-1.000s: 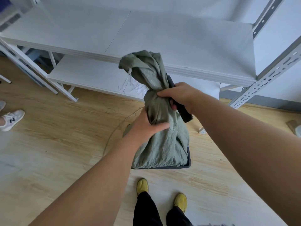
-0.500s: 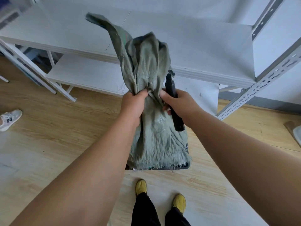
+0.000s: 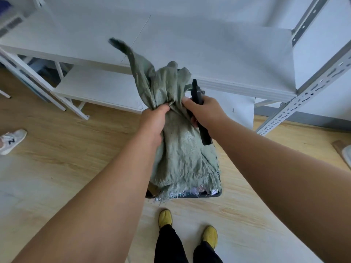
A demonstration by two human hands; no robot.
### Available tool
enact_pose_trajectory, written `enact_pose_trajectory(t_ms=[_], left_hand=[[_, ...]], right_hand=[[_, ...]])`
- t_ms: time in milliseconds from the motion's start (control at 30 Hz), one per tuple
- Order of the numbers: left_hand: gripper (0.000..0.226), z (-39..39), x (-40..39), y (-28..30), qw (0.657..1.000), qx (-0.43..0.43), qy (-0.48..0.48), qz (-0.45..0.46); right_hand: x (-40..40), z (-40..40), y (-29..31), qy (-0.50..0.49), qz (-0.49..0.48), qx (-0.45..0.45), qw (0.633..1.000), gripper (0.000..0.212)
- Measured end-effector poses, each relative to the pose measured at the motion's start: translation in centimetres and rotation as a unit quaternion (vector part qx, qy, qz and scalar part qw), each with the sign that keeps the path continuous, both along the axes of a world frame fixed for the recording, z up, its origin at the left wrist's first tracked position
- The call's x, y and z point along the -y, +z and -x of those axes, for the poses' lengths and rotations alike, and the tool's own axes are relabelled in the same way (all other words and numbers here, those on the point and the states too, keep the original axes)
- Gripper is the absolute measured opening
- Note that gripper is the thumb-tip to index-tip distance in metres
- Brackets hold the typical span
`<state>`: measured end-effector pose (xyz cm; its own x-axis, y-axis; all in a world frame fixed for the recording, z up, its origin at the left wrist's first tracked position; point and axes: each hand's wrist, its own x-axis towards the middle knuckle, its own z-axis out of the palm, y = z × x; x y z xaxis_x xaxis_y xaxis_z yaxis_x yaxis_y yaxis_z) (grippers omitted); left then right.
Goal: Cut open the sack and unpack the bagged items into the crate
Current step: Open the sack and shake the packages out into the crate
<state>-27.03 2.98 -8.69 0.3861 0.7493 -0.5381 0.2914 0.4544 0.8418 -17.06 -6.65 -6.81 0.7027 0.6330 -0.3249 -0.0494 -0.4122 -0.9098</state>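
A limp green woven sack [image 3: 180,156] hangs upside down over a dark crate [image 3: 218,194] on the floor, its frayed cut edge brushing the crate's rim. My left hand [image 3: 153,120] grips the bunched sack near its upper part. My right hand [image 3: 205,111] holds a black utility knife [image 3: 204,133] and also pinches the sack fabric beside the left hand. Pale bagged items [image 3: 197,190] show in the crate below the fringe; most of the crate is hidden by the sack.
A white shelving unit [image 3: 209,59] with a lower shelf [image 3: 98,90] stands just behind the crate, its perforated metal upright [image 3: 303,97] at right. My yellow shoes [image 3: 165,218] are close to the crate. Another person's sneaker [image 3: 11,139] is at far left on the wooden floor.
The sack went from bulging with a knotted top to hanging slack and raised, its frayed end now over the crate. My left hand moved up beside the right; a loose flap swings at top left.
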Motion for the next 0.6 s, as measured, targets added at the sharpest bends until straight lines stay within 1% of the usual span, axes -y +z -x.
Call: enact_pose_trajectory(t_ms=[67,100,200,267,300,367,400,433,467,500,533,567,600], left_hand=[[0.038,0.5,-0.9,-0.1,0.999,0.012,0.01,0.039],[0.038,0.8,-1.2,0.0,0.998,0.018,0.02,0.056],[0.027,0.7,-1.2,0.1,0.993,0.028,0.038,0.105],[0.021,0.2,-0.6,0.5,0.989,0.053,0.011,0.137],[0.021,0.1,-0.3,0.6,0.988,0.071,-0.006,0.14],[0.026,0.3,-0.3,0.6,0.986,0.112,-0.048,0.113],[0.029,0.8,-0.5,0.5,0.985,0.124,-0.079,0.085],[0.03,1.6,-0.7,0.3,0.985,0.117,-0.12,0.044],[0.032,2.6,-0.8,0.0,0.983,0.087,-0.16,-0.005],[0.038,3.6,-0.9,-0.4,0.979,0.037,-0.191,-0.055],[0.047,4.6,-0.8,-0.9,0.971,-0.021,-0.217,-0.097],[0.062,5.3,-0.6,-1.6,0.96,-0.062,-0.246,-0.122],[0.073,5.6,-0.3,-2.3,0.953,-0.075,-0.265,-0.129]], right_hand=[[0.4,0.4,-0.4,0.017,-0.041,-0.003,0.999,0.034],[0.8,0.6,-0.8,0.032,-0.045,-0.004,0.999,0.037],[1.9,2.7,-2.7,0.077,-0.013,0.008,0.997,0.055],[1.8,4.2,-4.0,0.063,-0.003,0.024,0.998,0.06],[1.5,4.6,-4.3,0.037,0.0,0.025,0.999,0.058],[1.1,4.1,-4.5,-0.007,0.003,0.01,1.0,0.041],[1.1,3.6,-4.6,-0.015,0.003,0.006,1.0,0.031],[1.1,3.1,-4.6,-0.016,0.006,0.013,1.0,0.025],[1.2,2.5,-4.6,-0.015,0.014,0.025,0.999,0.025],[1.3,1.9,-4.4,-0.017,0.02,0.035,0.999,0.026],[1.3,1.5,-4.0,-0.02,0.021,0.039,0.999,0.027],[1.3,1.1,-3.6,-0.021,0.015,0.038,0.999,0.028],[1.1,0.7,-3.1,-0.016,0.005,0.036,0.999,0.029]])
